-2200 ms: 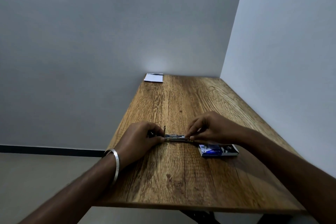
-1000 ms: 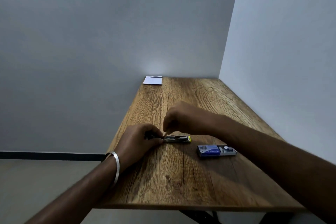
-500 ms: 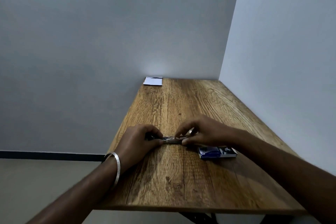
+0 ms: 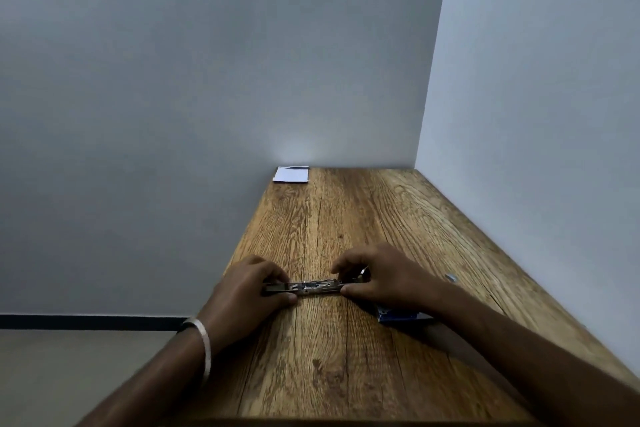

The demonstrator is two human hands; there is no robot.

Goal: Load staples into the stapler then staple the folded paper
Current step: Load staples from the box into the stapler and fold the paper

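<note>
Stapler (image 4: 310,287) lies crosswise, hands (image 4: 247,291) gripping both ends

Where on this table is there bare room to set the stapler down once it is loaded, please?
Bare wood runs from the hands back to the folded paper at the far left corner, and from the forearms to the near edge of the table. It is crowded around the stapler, the blue staple box and the small piece to the right.

Staple box (image 4: 398,315) half under forearm
</note>
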